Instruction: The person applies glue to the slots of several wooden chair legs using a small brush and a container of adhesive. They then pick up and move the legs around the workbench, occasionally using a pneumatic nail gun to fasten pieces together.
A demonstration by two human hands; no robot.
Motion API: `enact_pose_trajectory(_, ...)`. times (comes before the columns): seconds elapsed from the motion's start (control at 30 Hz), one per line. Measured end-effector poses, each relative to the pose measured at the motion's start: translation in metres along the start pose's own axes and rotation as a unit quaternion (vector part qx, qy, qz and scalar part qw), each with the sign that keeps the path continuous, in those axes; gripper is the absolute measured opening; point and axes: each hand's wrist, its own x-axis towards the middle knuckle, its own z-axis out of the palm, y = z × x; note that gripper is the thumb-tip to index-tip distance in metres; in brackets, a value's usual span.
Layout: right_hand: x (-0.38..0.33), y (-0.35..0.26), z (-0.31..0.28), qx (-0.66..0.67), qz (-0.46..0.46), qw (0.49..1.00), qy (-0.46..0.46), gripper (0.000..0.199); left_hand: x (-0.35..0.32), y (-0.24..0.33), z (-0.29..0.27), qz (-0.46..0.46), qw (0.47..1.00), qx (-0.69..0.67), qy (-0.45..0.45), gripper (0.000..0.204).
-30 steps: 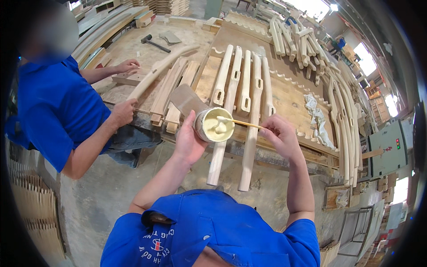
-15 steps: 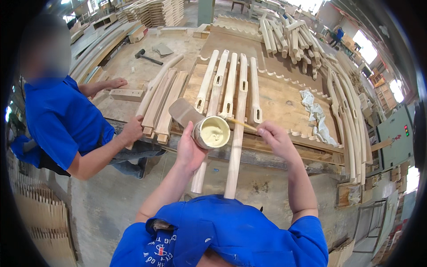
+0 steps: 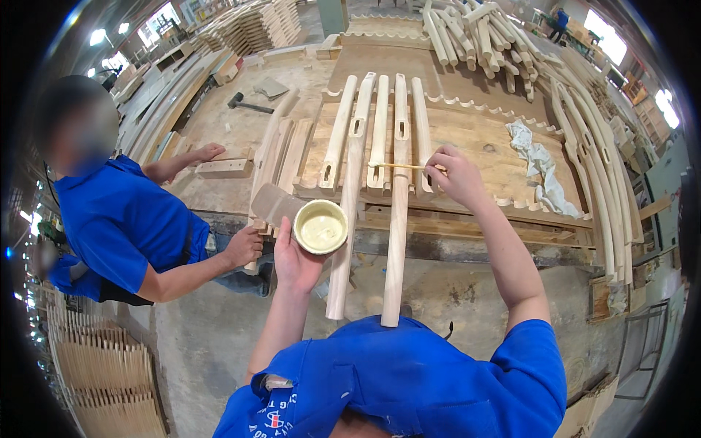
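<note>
My left hand (image 3: pixel 298 264) is wrapped round a round tub (image 3: pixel 343 232) of pale cream paste (image 3: pixel 318 228), tilted with its mouth toward me. A flat brownish piece (image 3: pixel 274 204) sticks out beside the tub, its join to it hidden. Between the fingers of my right hand (image 3: pixel 458 175) is a thin wooden stick (image 3: pixel 403 166), its paste-coated tip at the slotted end of the middle wooden leg (image 3: pixel 381 120). On either side lie slotted legs, among them one long piece (image 3: pixel 394 248) and another long piece (image 3: pixel 343 248), both jutting over the bench edge toward me.
At left a co-worker in a blue shirt (image 3: pixel 139 226) has one hand on wooden pieces (image 3: pixel 294 150). A hammer (image 3: pixel 248 104) lies on the bench. To the right are a white cloth (image 3: pixel 539 168) and stacked curved legs (image 3: pixel 595 182); more legs (image 3: pixel 482 44) are piled at the back.
The tub has moved left and slightly down, away from the stick. My right hand has moved up, taking the stick's tip from the tub to the middle leg.
</note>
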Motion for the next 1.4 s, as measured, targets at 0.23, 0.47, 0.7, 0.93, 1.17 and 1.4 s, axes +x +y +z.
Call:
enact_pose_trajectory(0.23, 0.006, 0.008, 0.001, 0.0, -0.057, 0.998, 0.001, 0.011, -0.001, 0.001, 0.0, -0.001, 1.0, -0.014, 0.01, 0.054)
enact_pose_trajectory(0.47, 0.005, 0.013, -0.008, 0.051, -0.094, 0.994, -0.03, 0.01, -0.001, 0.002, -0.002, 0.005, 1.0, -0.03, -0.002, 0.056)
enact_pose_trajectory(0.7, 0.006, 0.015, -0.012, 0.04, -0.114, 0.992, -0.043, 0.009, -0.003, 0.003, 0.001, 0.003, 1.0, -0.025, -0.01, 0.056)
enact_pose_trajectory(0.93, -0.001, 0.021, -0.016, 0.04, -0.11, 0.992, -0.037, 0.009, -0.005, 0.005, 0.001, 0.018, 0.999, -0.029, -0.006, 0.055)
enact_pose_trajectory(1.17, 0.007, 0.024, -0.01, 0.011, -0.064, 0.998, 0.025, 0.009, -0.006, 0.007, 0.001, 0.029, 1.0, -0.004, -0.004, 0.055)
enact_pose_trajectory(1.4, 0.0, 0.026, -0.004, 0.005, -0.075, 0.996, 0.045, 0.009, -0.009, 0.007, 0.002, 0.041, 0.999, 0.004, -0.003, 0.054)
